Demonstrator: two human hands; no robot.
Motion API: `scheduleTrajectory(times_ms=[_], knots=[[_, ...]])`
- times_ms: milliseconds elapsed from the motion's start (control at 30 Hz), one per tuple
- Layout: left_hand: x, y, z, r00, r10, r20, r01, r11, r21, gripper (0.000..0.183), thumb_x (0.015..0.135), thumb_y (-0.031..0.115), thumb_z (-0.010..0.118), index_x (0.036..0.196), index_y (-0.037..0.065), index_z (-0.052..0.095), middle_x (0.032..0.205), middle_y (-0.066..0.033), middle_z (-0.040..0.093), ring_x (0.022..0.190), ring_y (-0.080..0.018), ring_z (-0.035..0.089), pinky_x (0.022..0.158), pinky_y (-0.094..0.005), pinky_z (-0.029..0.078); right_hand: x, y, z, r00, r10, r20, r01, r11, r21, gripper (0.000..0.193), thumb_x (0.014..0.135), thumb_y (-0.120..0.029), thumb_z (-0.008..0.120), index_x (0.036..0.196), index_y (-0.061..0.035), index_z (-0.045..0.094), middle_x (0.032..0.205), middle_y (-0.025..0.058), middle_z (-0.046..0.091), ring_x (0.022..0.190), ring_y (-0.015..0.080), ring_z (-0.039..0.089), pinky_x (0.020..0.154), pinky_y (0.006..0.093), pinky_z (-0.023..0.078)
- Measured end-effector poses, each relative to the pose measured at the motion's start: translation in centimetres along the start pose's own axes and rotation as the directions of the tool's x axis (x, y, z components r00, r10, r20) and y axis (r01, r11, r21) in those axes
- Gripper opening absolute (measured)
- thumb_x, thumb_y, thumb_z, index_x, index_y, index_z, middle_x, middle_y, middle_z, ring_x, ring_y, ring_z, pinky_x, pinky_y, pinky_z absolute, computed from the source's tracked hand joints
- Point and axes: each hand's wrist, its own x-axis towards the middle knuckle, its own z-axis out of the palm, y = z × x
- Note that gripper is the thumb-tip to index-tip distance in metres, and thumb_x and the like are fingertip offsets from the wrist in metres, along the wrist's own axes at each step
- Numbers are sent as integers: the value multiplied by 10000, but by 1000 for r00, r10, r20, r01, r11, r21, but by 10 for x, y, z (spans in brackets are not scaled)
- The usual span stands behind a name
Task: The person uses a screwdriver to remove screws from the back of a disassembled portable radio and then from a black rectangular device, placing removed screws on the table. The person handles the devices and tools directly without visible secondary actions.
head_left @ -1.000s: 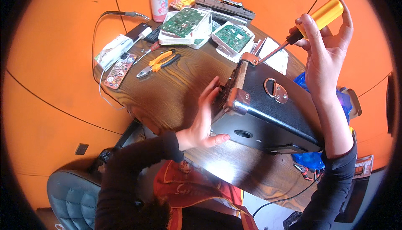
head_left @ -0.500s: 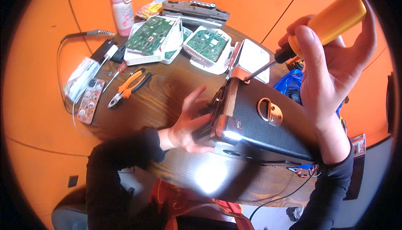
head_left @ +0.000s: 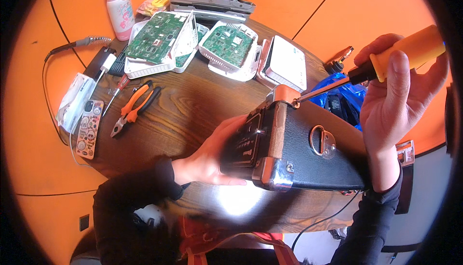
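Note:
A black leather-textured case [head_left: 308,149] with shiny metal corners stands at the table's near right, its dark printed panel facing left. On its upper side sits a metal D-ring [head_left: 317,140]. My left hand [head_left: 210,151] grips the panel end, with some fingers hidden behind the case. In my right hand [head_left: 398,91] is a screwdriver [head_left: 410,52] with a yellow handle and black collar. Its shaft slants down to the left, and the tip meets a screw at the far copper-toned corner [head_left: 284,94]. Another screw [head_left: 289,167] shows in the near corner.
Pliers [head_left: 132,105], a red-handled screwdriver [head_left: 117,91] and a patterned phone [head_left: 89,130] lie left. Behind are opened white housings with green circuit boards [head_left: 156,38], a white box [head_left: 284,64] and a pink bottle [head_left: 119,11]. A blue bag [head_left: 354,93] lies beyond the case.
My left hand has gone from spread fingers at the panel to a hold on the case. The screwdriver has tipped flatter as my right hand came lower. The whole view has shifted slightly.

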Motion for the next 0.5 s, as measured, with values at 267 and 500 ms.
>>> scheduleTrajectory(times_ms=[267,500], knots=[[-1,-3,-4,999,-27,35,25,999,48,1095,574,315,835,1385,-15,176,1358,-219,300,1238,-375,333,1039,-469,264,-1,-10,-4,995,-73,62,79,992,-102,262,945,-124,409,1202,-107,359,927,191,592,742,243,631,656,310,538],[-4,-11,0,988,-157,-5,155,980,-128,1100,569,284,842,1383,-20,167,1362,-220,281,1244,-373,318,1043,-463,266,-1,-4,-23,999,0,-53,-12,975,-222,242,930,-176,472,1115,-19,482,1008,210,601,846,253,649,789,339,531]])
